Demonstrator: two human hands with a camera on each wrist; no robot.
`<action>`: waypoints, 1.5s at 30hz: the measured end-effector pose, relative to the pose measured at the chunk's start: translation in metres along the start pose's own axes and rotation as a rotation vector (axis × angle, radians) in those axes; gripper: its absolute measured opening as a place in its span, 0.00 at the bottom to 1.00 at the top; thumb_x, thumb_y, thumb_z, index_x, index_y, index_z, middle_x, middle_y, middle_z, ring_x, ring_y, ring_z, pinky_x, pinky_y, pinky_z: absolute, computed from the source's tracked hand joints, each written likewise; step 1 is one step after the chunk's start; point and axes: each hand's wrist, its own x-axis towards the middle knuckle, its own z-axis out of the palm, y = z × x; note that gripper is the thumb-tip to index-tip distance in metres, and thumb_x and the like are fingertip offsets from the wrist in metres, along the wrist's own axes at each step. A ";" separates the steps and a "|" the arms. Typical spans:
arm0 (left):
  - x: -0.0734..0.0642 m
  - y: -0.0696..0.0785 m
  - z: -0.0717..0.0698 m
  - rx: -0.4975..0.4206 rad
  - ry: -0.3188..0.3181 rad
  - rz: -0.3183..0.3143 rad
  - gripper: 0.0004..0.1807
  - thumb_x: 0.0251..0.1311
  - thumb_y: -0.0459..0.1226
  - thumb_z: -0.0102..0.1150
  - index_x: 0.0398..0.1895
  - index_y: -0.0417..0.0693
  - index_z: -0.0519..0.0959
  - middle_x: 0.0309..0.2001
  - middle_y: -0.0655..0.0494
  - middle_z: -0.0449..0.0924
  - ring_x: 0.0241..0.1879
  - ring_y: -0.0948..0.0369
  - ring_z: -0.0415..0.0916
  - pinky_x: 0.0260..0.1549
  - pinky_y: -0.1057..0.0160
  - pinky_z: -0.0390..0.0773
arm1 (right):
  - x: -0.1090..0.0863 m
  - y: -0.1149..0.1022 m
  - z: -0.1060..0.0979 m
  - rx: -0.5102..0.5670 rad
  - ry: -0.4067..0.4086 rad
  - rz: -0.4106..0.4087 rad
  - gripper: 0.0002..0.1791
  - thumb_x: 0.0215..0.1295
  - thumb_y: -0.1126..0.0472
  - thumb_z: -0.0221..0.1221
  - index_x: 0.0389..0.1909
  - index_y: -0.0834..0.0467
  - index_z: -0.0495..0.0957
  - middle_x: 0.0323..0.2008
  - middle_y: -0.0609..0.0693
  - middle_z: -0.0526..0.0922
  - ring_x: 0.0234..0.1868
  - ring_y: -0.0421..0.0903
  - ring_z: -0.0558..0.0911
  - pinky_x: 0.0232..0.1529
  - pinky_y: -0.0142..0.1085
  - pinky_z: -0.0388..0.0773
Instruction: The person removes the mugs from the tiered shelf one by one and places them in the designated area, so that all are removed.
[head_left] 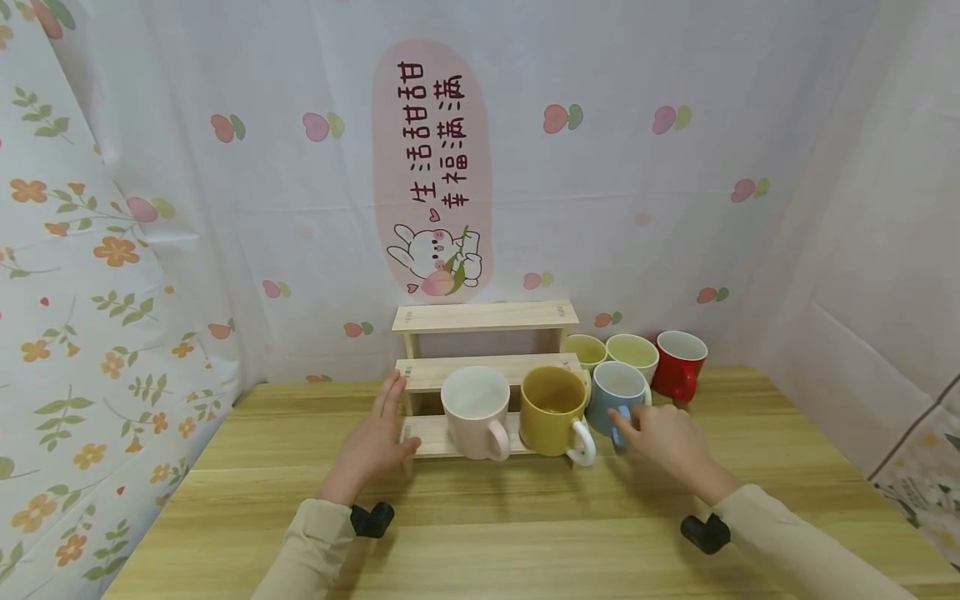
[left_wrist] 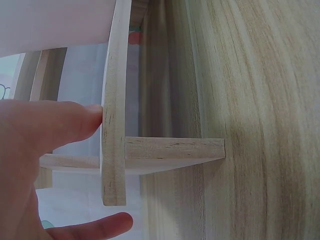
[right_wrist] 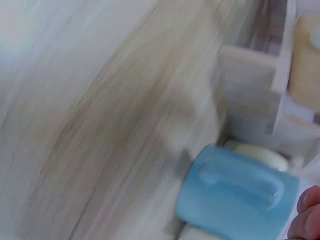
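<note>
My left hand (head_left: 372,446) is at the left end of a three-step wooden rack (head_left: 486,317). Its fingers are extended along the side, and its thumb (left_wrist: 75,120) touches the lowest board in the left wrist view. On that board stand a pale pink mug (head_left: 474,408) and a mustard mug (head_left: 553,410) with a white handle. My right hand (head_left: 667,437) reaches to the blue mug (head_left: 617,392) just right of the rack. In the right wrist view, its fingertips (right_wrist: 310,220) are beside the mug's rim, off the blue handle (right_wrist: 240,180).
Behind the blue mug stand two yellowish mugs, one pale (head_left: 633,354) and one partly hidden (head_left: 587,350). A red mug (head_left: 679,367) is farther right. The wooden table (head_left: 525,550) meets a patterned cloth backdrop (head_left: 300,208) behind the rack.
</note>
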 end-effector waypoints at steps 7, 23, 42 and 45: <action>0.000 0.000 0.000 0.001 -0.004 -0.013 0.53 0.56 0.41 0.66 0.76 0.47 0.40 0.77 0.52 0.33 0.18 0.61 0.66 0.16 0.64 0.67 | -0.006 -0.021 -0.016 0.016 0.022 -0.056 0.26 0.67 0.44 0.54 0.12 0.51 0.62 0.09 0.43 0.60 0.14 0.40 0.62 0.15 0.31 0.52; 0.001 0.000 -0.001 0.003 -0.016 -0.013 0.54 0.56 0.41 0.66 0.76 0.46 0.38 0.77 0.51 0.32 0.18 0.60 0.66 0.16 0.64 0.66 | -0.014 -0.052 -0.026 -0.014 0.103 -0.221 0.24 0.61 0.46 0.60 0.11 0.49 0.63 0.09 0.39 0.62 0.13 0.37 0.62 0.16 0.30 0.57; 0.002 0.000 0.000 0.004 -0.021 -0.021 0.54 0.55 0.41 0.67 0.76 0.46 0.40 0.77 0.52 0.33 0.20 0.60 0.67 0.17 0.64 0.67 | -0.005 -0.069 -0.013 0.034 -0.056 -0.175 0.24 0.58 0.53 0.58 0.05 0.49 0.64 0.05 0.37 0.59 0.11 0.36 0.61 0.13 0.29 0.55; 0.002 0.000 0.000 0.008 -0.021 -0.025 0.54 0.55 0.42 0.66 0.76 0.47 0.39 0.77 0.53 0.32 0.20 0.60 0.67 0.17 0.64 0.67 | -0.004 -0.068 -0.011 0.009 -0.028 -0.197 0.23 0.56 0.55 0.57 0.04 0.49 0.63 0.05 0.38 0.59 0.11 0.36 0.61 0.13 0.29 0.55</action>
